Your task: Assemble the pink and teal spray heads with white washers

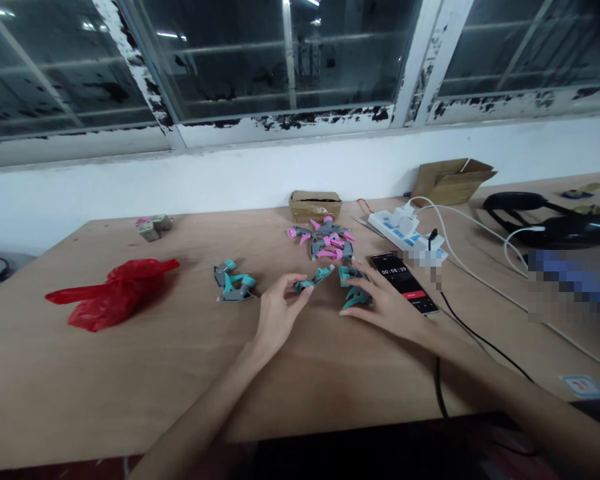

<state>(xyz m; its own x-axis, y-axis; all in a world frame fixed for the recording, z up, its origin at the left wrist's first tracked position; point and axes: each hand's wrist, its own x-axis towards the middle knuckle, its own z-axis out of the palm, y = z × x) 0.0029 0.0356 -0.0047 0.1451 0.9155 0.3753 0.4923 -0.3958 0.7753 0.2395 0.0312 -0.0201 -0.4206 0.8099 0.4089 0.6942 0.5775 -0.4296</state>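
My left hand (279, 312) pinches a small teal and grey plastic piece (314, 280) between thumb and fingertips, just above the table. My right hand (387, 300) curves around another teal and grey plastic piece (354, 293), thumb at its lower edge and fingers along its top; the fingers partly hide it. To the left of my left hand, more teal and grey pieces (235, 283) lie on the wooden table (180, 387). Beyond my hands is a cluster of pink and grey plastic pieces (330, 241).
A red plastic bag (115, 293) lies on the left, with small blocks (155, 227) behind it. A phone (403, 280) showing a timer rests beside my right hand. Behind stand a small cardboard box (315, 205), a power strip (407, 233) with cables, and an open carton (453, 181).
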